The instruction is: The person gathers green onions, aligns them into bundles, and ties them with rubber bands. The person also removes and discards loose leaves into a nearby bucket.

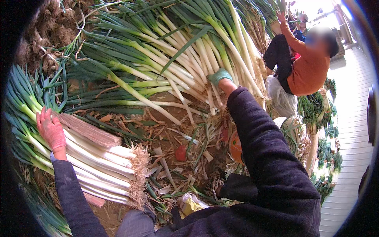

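Observation:
My left hand (51,129), in a pinkish-red glove, lies across the upper stalks of a neat bunch of large green onions (97,166), its fingers extended and a little apart. The bunch lies on its side between two wooden blocks, its roots pointing right and its leaves to the left. In a green glove, my right hand (220,76) reaches into a big loose heap of green onions (177,59). It touches the white stalks near their root ends. Its fingertips are partly hidden, so its grip on any stalk is unclear.
One wooden block (88,129) lies along the bunch's upper side; another (94,199) shows below. Dry husks and leaf scraps (165,142) litter the dirt floor. A person in orange (308,68) sits at the right, near stacked onion bundles (325,154). Cut-off roots (44,29) are piled upper left.

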`<state>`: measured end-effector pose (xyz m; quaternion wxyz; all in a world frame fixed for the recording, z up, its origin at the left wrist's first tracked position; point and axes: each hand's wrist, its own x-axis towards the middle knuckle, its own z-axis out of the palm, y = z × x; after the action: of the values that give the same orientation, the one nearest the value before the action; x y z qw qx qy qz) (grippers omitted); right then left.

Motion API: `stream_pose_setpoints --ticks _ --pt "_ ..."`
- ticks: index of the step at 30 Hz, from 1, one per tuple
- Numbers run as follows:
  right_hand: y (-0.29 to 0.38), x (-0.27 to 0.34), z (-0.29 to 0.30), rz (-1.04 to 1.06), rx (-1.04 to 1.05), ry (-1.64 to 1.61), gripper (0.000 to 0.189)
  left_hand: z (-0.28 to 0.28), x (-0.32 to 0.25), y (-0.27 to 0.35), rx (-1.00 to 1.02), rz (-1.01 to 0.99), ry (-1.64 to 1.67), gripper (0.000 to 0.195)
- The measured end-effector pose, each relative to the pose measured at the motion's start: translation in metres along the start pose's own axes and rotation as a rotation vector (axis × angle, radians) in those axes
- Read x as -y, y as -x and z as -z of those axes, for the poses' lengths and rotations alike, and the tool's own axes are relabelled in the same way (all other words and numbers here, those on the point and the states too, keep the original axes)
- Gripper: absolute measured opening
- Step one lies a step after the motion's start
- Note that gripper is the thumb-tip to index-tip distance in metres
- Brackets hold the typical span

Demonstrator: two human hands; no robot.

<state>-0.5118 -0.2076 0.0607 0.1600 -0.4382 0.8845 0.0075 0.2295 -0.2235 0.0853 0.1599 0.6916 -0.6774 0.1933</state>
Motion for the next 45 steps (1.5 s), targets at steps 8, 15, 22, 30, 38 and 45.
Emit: stream_pose_setpoints --ticks 8,15,22,30,38,45 --pt "0.005 -0.012 0.062 -0.005 0.386 -0.236 0.061 -0.004 0.006 0.001 -0.024 -0.011 -0.027 0.033" --pt "0.039 0.013 -0.011 0.431 -0.462 0.472 0.048 -0.001 -0.005 -0.003 -0.025 -0.008 -0.018 0.032" --pt "0.047 0.069 -0.038 0.053 -0.510 0.349 0.060 0.002 0.000 -0.001 -0.060 -0.019 0.003 0.030" --pt "0.012 0.092 -0.017 0.220 -0.115 0.754 0.031 0.024 -0.005 0.004 -0.032 0.040 -0.044 0.029" --pt "-0.013 0.079 0.033 0.164 0.130 0.360 0.043 0.016 -0.008 0.002 -0.012 0.037 -0.064 0.029" --pt "-0.022 0.042 -0.024 0.089 -0.030 0.054 0.065 0.012 -0.013 -0.002 -0.030 0.029 -0.022 0.028"
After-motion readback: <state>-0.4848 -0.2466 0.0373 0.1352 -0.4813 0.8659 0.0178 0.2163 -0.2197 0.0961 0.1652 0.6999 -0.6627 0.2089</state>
